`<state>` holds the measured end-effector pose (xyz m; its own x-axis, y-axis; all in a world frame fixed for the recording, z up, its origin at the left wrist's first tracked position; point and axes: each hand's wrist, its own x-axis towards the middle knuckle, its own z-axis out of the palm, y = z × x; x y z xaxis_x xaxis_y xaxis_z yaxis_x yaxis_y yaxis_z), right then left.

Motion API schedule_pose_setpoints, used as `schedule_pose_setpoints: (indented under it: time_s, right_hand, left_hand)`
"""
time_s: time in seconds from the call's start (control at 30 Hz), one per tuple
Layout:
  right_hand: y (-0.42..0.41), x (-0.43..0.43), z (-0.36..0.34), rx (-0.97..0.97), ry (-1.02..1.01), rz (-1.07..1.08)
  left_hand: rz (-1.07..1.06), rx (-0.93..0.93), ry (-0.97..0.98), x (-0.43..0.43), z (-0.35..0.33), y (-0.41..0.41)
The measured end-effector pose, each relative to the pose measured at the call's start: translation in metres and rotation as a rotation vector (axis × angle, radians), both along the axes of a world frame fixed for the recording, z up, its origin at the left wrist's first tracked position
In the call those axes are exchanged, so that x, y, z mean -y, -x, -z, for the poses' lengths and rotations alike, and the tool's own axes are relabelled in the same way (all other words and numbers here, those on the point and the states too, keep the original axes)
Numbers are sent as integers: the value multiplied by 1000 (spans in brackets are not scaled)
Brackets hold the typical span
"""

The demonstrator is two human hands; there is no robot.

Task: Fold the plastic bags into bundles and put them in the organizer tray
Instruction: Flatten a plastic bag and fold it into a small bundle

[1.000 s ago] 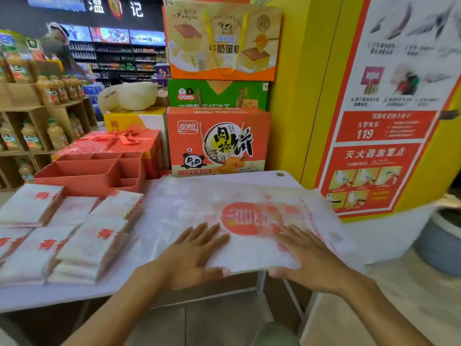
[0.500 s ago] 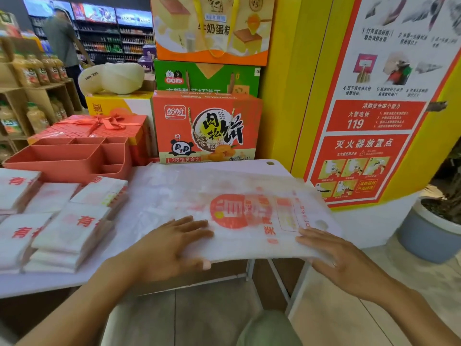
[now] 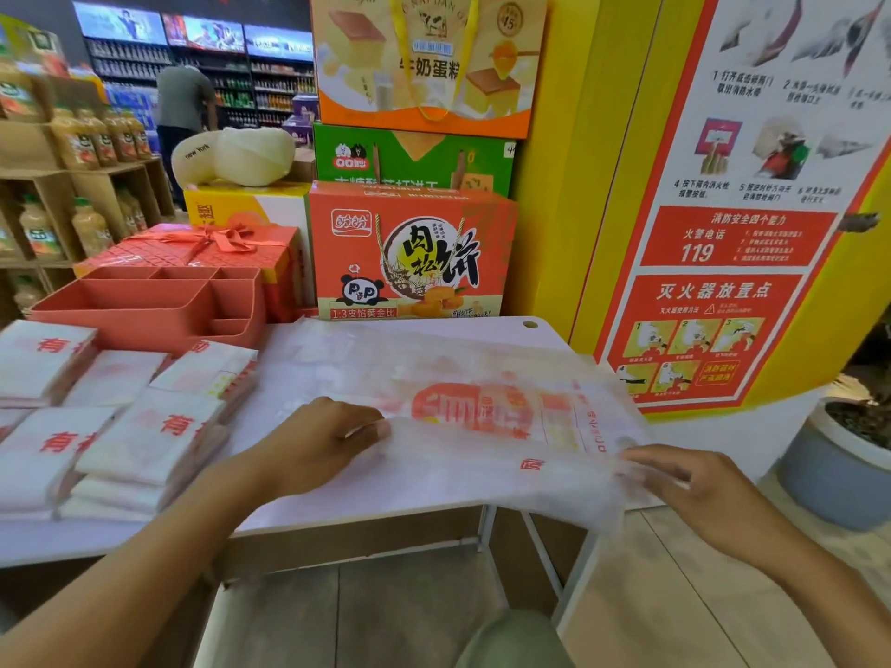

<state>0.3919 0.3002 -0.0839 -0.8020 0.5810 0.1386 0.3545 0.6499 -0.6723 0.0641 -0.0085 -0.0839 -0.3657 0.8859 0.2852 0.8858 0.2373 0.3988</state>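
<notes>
A stack of white plastic bags (image 3: 482, 407) with a red round print lies flat on the white table (image 3: 337, 503), its right end hanging past the table's edge. My left hand (image 3: 318, 445) pinches the near edge of the top bag at its left end. My right hand (image 3: 694, 489) grips the same near edge at the right, lifted off the table. Several folded bag bundles (image 3: 144, 436) with red characters lie at the left. The red organizer tray (image 3: 144, 306), with several compartments, stands behind them and holds nothing that I can see.
Snack boxes (image 3: 410, 253) and a red gift box (image 3: 202, 248) stand at the table's back. A yellow pillar with a fire-safety poster (image 3: 723, 243) rises at the right. A grey planter (image 3: 839, 465) sits on the floor. A person (image 3: 181, 108) stands by far shelves.
Both hands went from pressing flat on the bags to taking hold of the near edge. The right hand slid to the right end, and the edge has risen.
</notes>
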Motion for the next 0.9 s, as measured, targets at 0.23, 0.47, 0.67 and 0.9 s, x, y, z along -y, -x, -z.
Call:
schedule_pose_setpoints:
  time_s: [0.23,0.47,0.67,0.9]
  right_hand:
    - [22,-11,-1,-131,-61,268]
    - [42,-4,12,121,-523,317]
    - [65,30,15,194,-467,-66]
    - [57,25,23,284,-367,-44]
  left_hand:
    - [-289,-159,126,-27,-21,11]
    - [-310,-667,182,-43,-14,-15]
    - [29,-352,137,-65,0,-66]
    - [-2,-191,354,-60,24,-48]
